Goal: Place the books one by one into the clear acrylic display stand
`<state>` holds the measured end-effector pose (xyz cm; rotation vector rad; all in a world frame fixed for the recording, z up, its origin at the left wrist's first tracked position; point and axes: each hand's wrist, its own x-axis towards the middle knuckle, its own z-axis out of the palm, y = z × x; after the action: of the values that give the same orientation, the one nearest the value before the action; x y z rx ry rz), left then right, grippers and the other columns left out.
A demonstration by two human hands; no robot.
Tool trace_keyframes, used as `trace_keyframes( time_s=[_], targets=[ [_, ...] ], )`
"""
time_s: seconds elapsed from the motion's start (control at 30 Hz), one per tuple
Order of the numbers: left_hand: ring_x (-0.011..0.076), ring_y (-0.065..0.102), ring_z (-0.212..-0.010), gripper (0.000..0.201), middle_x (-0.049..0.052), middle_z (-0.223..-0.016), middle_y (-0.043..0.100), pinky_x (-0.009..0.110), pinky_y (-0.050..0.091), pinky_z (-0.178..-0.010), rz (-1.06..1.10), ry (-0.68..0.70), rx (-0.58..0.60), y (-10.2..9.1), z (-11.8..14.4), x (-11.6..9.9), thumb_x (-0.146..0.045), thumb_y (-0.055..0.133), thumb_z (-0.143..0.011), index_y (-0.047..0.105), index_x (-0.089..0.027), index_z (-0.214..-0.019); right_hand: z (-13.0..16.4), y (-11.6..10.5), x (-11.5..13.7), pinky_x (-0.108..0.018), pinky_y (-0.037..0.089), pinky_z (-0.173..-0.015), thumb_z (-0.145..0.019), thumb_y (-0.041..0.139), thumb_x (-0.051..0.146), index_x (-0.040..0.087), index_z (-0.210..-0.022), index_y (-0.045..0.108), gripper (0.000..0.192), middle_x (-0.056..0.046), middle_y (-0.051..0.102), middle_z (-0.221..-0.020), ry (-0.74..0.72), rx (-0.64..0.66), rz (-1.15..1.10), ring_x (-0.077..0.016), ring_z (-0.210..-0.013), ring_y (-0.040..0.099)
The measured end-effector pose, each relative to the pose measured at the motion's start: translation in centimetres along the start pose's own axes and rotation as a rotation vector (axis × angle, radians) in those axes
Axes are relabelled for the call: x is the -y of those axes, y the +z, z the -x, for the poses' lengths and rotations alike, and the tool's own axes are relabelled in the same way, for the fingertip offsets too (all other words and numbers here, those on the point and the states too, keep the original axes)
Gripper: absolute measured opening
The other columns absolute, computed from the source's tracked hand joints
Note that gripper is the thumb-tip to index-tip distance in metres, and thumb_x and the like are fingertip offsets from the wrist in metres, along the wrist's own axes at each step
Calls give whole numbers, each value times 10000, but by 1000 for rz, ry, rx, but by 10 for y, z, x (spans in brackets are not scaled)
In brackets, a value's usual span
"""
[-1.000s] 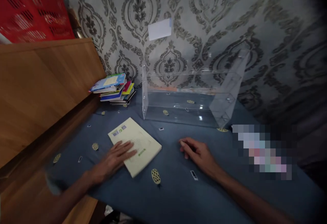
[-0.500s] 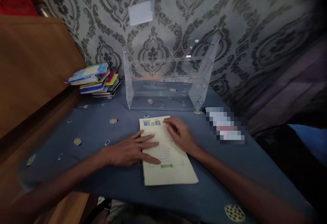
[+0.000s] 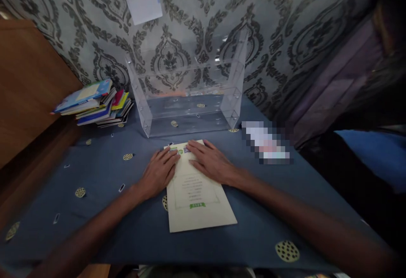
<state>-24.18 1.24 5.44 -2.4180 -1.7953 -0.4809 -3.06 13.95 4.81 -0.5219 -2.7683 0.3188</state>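
A cream-coloured book (image 3: 203,216) with green print lies flat on the table, its far edge toward the clear stand. My left hand (image 3: 161,169) rests over its far left corner, fingers stretched out across the cover. On the far right part of the cover lies my right hand (image 3: 211,159), palm down with its fingers extended. The two hands sit close together without touching, and they hide part of the printed codes along the far edge. Neither hand grips the book.
Behind the book stands a clear acrylic rack (image 3: 187,119). A stack of books (image 3: 95,102) is at the back left beside a wooden panel (image 3: 28,75). A blurred-out flat object (image 3: 266,143) lies to the right. Dark blue patterned cloth covers the table (image 3: 104,210).
My left hand has slid from the middle of the book to its far left corner. The right hand has flattened onto the cover. The view has shifted to the right.
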Motion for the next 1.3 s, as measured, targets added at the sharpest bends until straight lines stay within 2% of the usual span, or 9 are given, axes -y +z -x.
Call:
trace_keyframes(
  time_s=[0.17, 0.43, 0.53, 0.63, 0.87, 1.0, 1.1, 1.3],
  targets=[
    [269, 465, -1414, 366, 96, -1441, 589, 549, 383, -1144, -14, -24, 8, 3, 4, 1, -227, 372, -1038, 585, -215, -1336, 18, -5, -21, -577, 330, -1184, -1031, 374, 360, 182, -1493, 455, 501, -149, 453, -1559, 94, -39, -23, -289, -1461, 398],
    [276, 468, -1418, 431, 88, -1459, 573, 601, 348, -1145, -43, -39, 69, -1, -2, 14, -345, 319, -1060, 525, -245, -1426, 17, -9, -9, -567, 279, -1205, -1024, 414, 283, 124, -1441, 495, 453, -173, 450, -1557, 151, 1, -64, -269, -1467, 384],
    [277, 477, -1410, 460, 79, -1475, 553, 577, 380, -1132, -47, -56, 81, 0, -5, 23, -398, 293, -1063, 513, -262, -1444, 20, -10, -9, -553, 286, -1203, -1018, 430, 271, 140, -1401, 530, 416, -165, 473, -1541, 170, -26, -88, -260, -1462, 387],
    [289, 488, -1399, 489, 84, -1447, 579, 554, 401, -1123, -53, -62, 53, 0, -7, 25, -453, 293, -1056, 530, -257, -1436, 27, -14, -10, -519, 329, -1188, -1005, 451, 249, 135, -1351, 565, 382, -175, 528, -1485, 167, -72, -120, -255, -1411, 448],
    [307, 519, -1372, 528, 120, -1431, 591, 564, 356, -1154, -152, -57, 33, 5, -20, 1, -472, 278, -1056, 566, -209, -1411, 33, -15, -13, -455, 431, -1131, -977, 492, 220, 115, -1277, 607, 338, -183, 551, -1447, 159, -143, -222, -260, -1328, 519],
    [273, 504, -1389, 484, 94, -1473, 556, 537, 373, -1154, -90, 26, 38, 14, -37, -19, -377, 316, -1060, 450, -240, -1504, 32, -15, -12, -481, 427, -1136, -983, 469, 220, 147, -1286, 595, 336, -173, 552, -1447, 157, -150, -249, -258, -1357, 496],
    [252, 472, -1415, 493, 78, -1502, 525, 532, 366, -1164, -63, 99, 37, 20, -47, -31, -323, 325, -1064, 357, -251, -1551, 32, -16, -12, -466, 435, -1133, -972, 471, 202, 123, -1272, 596, 335, -183, 572, -1420, 163, -151, -253, -261, -1339, 515],
    [256, 479, -1408, 529, 83, -1497, 528, 526, 374, -1153, -71, 187, -7, 26, -51, -34, -309, 343, -1066, 263, -236, -1584, 31, -15, -12, -444, 439, -1131, -968, 480, 200, 124, -1267, 593, 328, -178, 585, -1409, 165, -163, -251, -248, -1333, 525]
  ],
)
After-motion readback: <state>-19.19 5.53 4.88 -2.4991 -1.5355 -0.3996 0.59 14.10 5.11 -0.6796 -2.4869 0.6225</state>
